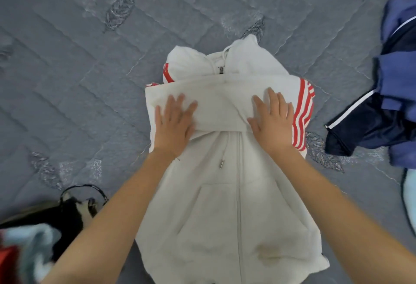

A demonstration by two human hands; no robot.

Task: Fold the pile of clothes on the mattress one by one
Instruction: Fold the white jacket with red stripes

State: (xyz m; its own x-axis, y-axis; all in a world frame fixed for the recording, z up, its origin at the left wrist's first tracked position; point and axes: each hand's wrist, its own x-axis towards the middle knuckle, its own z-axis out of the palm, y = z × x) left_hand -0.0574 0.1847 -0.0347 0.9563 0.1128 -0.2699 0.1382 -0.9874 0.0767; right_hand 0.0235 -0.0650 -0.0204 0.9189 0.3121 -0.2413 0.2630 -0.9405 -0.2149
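A white zip-up hoodie (225, 205) with red stripes on its sleeves lies on the grey quilted mattress (90, 70), hood pointing away from me. Both sleeves are folded across the chest as a white band. My left hand (174, 124) presses flat on the left part of that band, fingers straight and spread. On the right part my right hand (272, 121) lies flat in the same way, beside the red-striped sleeve end (301, 117). The zipper runs down the middle between my forearms.
A heap of blue and navy clothes (387, 108) with a white stripe lies at the right edge. Dark, light blue and red garments (40, 234) are bunched at the lower left. A pale blue item (409, 202) shows at the far right.
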